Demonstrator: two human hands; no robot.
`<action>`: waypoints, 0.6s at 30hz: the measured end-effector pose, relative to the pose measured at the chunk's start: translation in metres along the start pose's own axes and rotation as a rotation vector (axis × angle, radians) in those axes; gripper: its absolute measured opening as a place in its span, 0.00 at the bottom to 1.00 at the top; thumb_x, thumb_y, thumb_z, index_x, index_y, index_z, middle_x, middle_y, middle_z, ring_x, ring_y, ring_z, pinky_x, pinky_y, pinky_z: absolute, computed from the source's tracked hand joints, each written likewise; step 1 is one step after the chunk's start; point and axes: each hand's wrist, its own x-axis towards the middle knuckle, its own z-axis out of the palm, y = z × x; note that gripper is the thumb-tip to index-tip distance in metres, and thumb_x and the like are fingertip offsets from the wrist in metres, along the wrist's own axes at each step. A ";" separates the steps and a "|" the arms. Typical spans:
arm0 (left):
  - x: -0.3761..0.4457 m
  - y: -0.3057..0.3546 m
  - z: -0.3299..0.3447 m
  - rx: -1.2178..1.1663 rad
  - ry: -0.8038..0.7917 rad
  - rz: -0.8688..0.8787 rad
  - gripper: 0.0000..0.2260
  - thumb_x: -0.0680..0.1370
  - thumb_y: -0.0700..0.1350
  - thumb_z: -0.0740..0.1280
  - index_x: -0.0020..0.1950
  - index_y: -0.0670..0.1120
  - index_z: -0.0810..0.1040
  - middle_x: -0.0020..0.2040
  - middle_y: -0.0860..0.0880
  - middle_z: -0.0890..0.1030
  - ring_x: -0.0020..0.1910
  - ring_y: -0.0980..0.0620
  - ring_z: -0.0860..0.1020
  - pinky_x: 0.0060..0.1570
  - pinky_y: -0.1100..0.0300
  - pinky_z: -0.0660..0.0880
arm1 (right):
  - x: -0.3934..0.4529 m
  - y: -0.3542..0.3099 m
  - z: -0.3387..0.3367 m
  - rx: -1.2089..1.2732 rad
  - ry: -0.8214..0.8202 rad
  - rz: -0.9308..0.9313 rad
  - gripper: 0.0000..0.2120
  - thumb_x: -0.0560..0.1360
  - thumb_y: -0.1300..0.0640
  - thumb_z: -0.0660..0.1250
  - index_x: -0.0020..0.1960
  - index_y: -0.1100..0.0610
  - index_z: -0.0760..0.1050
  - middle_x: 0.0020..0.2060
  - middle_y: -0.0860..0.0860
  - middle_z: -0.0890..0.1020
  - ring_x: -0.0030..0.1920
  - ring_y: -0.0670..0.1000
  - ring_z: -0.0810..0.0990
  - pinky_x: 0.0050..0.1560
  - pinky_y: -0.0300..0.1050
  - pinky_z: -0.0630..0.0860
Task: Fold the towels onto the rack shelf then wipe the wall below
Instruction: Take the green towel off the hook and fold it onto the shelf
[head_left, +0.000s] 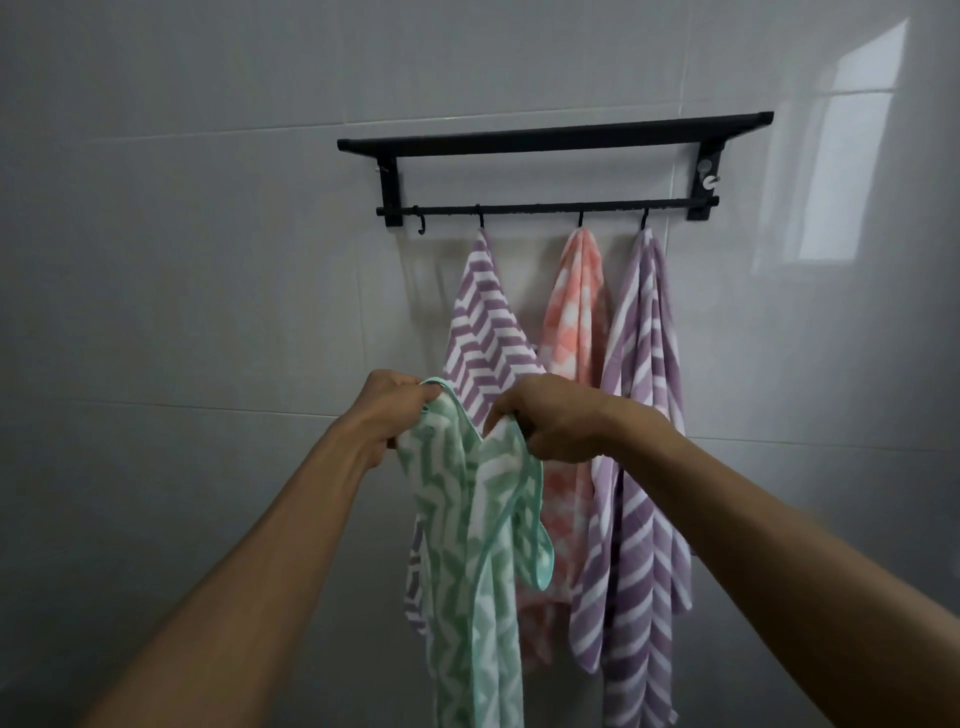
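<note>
- Head view: the left hand and right hand both pinch the top edge of a green towel, each grip curled tight on the cloth.
- It hangs down between the forearms, in front of the wall.
- Behind it, a black rack has a top shelf and a rail with hooks.
- A purple zigzag towel, a pink towel and a purple striped towel hang from three hooks.
- One hook at the left carries nothing.

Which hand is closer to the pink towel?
Right. The right hand grips the green towel just beside the pink towel; the left hand is farther left.
</note>
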 end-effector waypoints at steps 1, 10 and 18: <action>0.000 -0.001 0.001 -0.010 -0.019 -0.005 0.08 0.79 0.43 0.69 0.43 0.40 0.83 0.38 0.43 0.83 0.31 0.49 0.80 0.32 0.60 0.78 | 0.001 -0.002 0.002 -0.016 0.056 -0.010 0.19 0.74 0.68 0.66 0.60 0.54 0.83 0.55 0.50 0.84 0.54 0.51 0.81 0.55 0.45 0.79; -0.011 0.006 0.006 -0.180 -0.291 -0.014 0.09 0.80 0.41 0.68 0.52 0.37 0.85 0.49 0.37 0.85 0.42 0.44 0.84 0.48 0.50 0.82 | 0.014 -0.008 0.018 0.252 0.277 0.084 0.11 0.76 0.48 0.72 0.49 0.56 0.86 0.51 0.51 0.82 0.57 0.52 0.77 0.59 0.51 0.75; -0.013 -0.010 0.004 -0.435 -0.479 0.083 0.22 0.70 0.38 0.74 0.62 0.32 0.77 0.55 0.37 0.83 0.50 0.45 0.83 0.52 0.53 0.82 | 0.021 0.018 0.039 0.632 0.522 0.352 0.14 0.75 0.49 0.73 0.40 0.60 0.84 0.35 0.58 0.84 0.35 0.55 0.80 0.43 0.56 0.80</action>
